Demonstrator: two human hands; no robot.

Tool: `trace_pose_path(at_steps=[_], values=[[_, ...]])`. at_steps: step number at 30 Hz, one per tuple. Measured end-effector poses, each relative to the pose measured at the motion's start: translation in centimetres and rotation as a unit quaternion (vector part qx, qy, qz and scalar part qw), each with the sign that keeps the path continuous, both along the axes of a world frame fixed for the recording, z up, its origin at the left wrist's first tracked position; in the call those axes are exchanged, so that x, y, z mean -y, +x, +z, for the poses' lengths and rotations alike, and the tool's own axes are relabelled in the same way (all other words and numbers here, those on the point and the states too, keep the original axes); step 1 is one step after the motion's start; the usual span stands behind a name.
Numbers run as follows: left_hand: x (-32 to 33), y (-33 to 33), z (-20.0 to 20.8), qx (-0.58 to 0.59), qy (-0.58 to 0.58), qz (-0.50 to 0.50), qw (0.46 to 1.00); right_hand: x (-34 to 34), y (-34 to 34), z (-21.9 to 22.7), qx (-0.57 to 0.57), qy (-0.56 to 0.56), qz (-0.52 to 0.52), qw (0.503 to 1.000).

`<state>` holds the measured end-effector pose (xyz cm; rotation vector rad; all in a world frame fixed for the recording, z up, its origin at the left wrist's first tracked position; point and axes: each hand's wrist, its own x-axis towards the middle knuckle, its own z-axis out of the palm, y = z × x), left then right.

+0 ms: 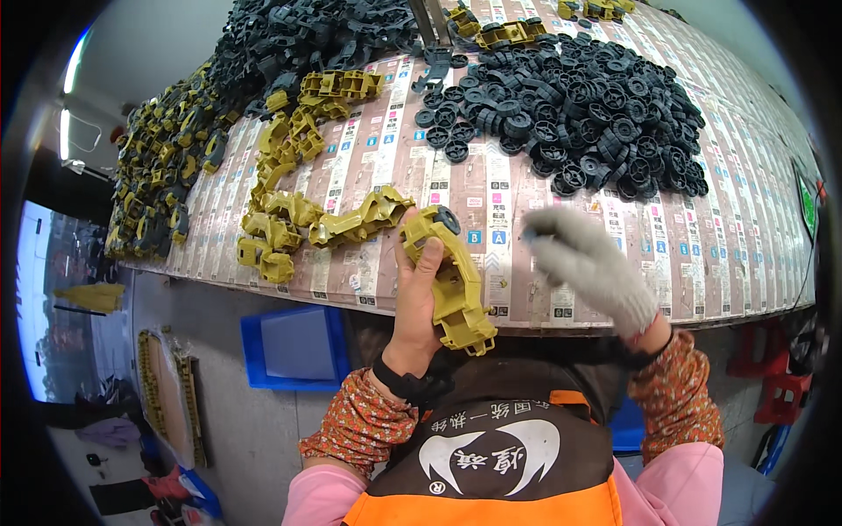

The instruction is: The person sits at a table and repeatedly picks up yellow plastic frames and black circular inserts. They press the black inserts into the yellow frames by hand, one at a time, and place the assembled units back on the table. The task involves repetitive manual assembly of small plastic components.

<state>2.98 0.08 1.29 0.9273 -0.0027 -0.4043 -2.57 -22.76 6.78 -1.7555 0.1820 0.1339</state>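
Observation:
My bare left hand (417,294) grips a yellow plastic toy vehicle body (458,289), thumb across its near side. A dark wheel (447,219) sits at the far end of that body. To the right, over the table, is my right hand (583,263) in a pale knit glove, apart from the body. Its fingers look drawn together and somewhat blurred, with a small dark bit at their tips that I cannot make out. Close to my left hand, several more yellow bodies (360,221) lie in a winding row.
Beyond my hands is a heap of dark wheels (605,114). Dark plastic parts (316,35) are piled at the back left, with yellow-and-dark pieces (167,158) along the left edge. A blue bin (250,351) stands below the table (544,298); red stools (781,394) are at right.

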Motion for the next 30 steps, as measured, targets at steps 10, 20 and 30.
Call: trace_pose_path(at_steps=[10,20,30], values=[[1.2,-0.4,0.3,0.048,0.018,0.025,0.998,-4.9,-5.2,-1.8,-0.075,0.225,-0.014,0.971],[1.4,-1.3,0.8,0.238,0.062,0.095,0.965,-6.9,-7.4,-2.8,0.117,-0.052,-0.029,0.991],[1.2,-1.9,0.1,0.461,0.199,0.183,0.845,-6.7,-5.5,1.0,0.058,-0.168,0.076,0.981]])
